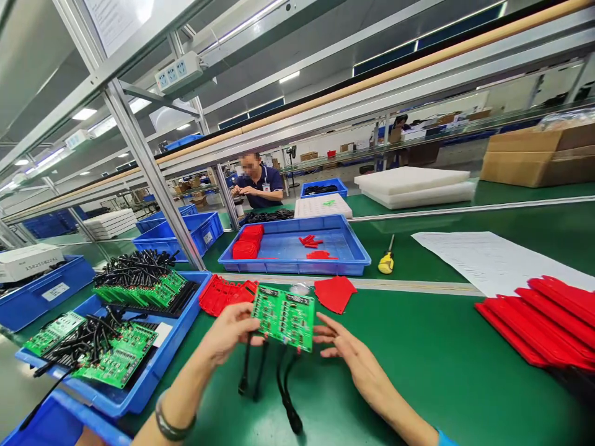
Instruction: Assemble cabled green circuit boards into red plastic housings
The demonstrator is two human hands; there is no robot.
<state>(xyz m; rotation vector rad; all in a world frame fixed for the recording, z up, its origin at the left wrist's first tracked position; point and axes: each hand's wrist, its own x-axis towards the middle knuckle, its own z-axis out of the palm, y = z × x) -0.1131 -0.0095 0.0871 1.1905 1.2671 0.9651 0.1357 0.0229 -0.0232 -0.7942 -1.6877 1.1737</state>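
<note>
My left hand grips the left edge of a green circuit board, thumb on top and fingers beneath. The board is held tilted above the green bench, with its component side toward me. Several black cables hang from its lower edge. At the board's right edge is my right hand, its fingers spread; whether a fingertip touches the board I cannot tell. Just behind the board lie red plastic pieces on the left and a flat red piece on the right.
On the left, a blue tray holds more boards with cables. A blue bin with red parts stands ahead. Rightward are a yellow screwdriver, paper sheets and stacked red panels. Across the bench sits another person.
</note>
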